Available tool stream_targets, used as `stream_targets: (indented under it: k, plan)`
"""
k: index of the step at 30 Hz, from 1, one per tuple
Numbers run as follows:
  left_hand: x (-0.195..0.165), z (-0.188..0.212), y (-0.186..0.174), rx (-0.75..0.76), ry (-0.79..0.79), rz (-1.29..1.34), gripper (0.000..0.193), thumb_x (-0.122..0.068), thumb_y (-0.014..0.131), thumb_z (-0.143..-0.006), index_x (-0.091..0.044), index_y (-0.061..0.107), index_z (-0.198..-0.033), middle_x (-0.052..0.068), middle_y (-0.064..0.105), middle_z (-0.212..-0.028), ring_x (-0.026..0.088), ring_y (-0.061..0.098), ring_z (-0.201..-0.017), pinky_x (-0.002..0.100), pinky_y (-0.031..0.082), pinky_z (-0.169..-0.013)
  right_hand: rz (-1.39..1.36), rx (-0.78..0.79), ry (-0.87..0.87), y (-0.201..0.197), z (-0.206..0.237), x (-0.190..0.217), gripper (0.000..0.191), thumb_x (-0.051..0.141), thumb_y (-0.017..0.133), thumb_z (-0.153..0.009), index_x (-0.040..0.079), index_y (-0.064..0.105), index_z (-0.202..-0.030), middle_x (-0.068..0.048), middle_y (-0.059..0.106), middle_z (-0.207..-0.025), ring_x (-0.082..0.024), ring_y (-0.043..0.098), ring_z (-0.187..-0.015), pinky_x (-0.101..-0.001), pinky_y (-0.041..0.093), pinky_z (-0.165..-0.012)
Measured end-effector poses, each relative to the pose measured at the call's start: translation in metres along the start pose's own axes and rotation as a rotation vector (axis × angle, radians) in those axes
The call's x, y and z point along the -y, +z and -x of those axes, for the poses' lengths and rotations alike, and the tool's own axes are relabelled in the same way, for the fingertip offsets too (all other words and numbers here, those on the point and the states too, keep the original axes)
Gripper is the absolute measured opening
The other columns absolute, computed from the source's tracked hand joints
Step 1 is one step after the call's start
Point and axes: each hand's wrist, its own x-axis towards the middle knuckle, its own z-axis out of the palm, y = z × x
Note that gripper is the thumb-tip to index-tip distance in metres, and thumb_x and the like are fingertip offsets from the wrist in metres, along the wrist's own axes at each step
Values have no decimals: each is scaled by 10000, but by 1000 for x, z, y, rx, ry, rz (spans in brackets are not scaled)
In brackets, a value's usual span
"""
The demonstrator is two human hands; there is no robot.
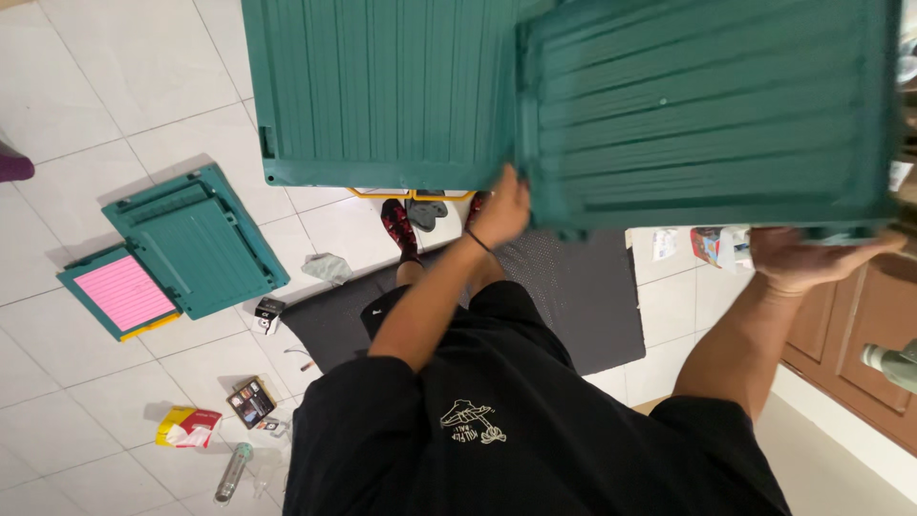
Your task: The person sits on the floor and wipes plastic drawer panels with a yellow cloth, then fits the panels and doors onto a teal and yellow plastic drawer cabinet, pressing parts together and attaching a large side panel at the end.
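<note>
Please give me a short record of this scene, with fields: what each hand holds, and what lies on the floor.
left hand: grips the near left edge of a green slatted panel, lifted in front of the person
right hand: supports the same panel from below at its right corner
behind the panel: a second green slatted panel
floor, left: green panels lying flat, one with a pink ribbed insert
floor, near: dark mat, red and yellow packet, clear bottle
floor surface: white tiles
</note>
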Motion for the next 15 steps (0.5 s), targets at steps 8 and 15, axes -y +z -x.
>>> stream_targets:
  k: [8,15]
  plan:
    - [-51,57,94,96,-343,256,303,-172,456,-1054,107,425,-1168,347,646,-978,497,686,-893,556,545,-792,671,-247,-38,74,2,-99,655,349,686,-1093,-46,467,-1567,-104,591,-1418,-164,545,-1299,-302,394,-1116]
    - [-85,62,81,437,-415,461,371,-312,433,-1093,44,516,-1032,185,692,-741,371,692,-666,453,549,-633,884,-109,-17,135,-51,-13,507,-12,608,-1128,-59,414,-1594,-91,664,-1308,-101,613,-1092,-224,490,-985]
